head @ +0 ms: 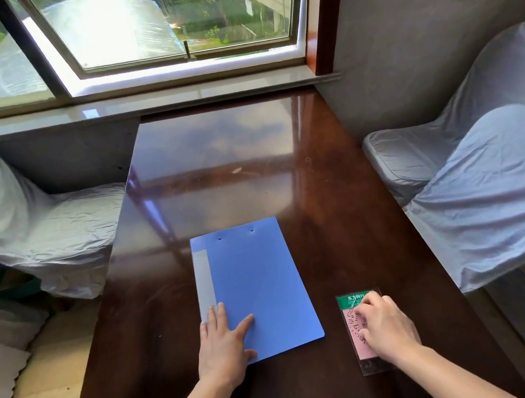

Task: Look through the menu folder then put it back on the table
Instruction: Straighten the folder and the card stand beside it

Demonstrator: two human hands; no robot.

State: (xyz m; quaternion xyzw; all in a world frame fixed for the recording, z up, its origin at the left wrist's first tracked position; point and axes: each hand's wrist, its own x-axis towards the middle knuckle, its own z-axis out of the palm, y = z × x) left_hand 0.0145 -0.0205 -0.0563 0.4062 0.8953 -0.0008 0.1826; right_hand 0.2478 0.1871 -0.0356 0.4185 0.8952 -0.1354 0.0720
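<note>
The blue menu folder [257,279] lies closed and flat on the dark glossy table [215,172], its pale spine strip on the left. My left hand [223,347] rests flat on the folder's near left corner with fingers spread, holding nothing. To the right, my right hand [385,327] sits with curled fingers on a clear acrylic card [350,305] printed green at the top and pink below. The hand hides much of the card, and I cannot tell whether the fingers grip it or only press on it.
Chairs under grey cloth covers stand on both sides, one at the left [15,223] and two at the right [503,193]. A window and stone sill [151,101] run along the table's far end. A concrete wall [417,34] rises at the right.
</note>
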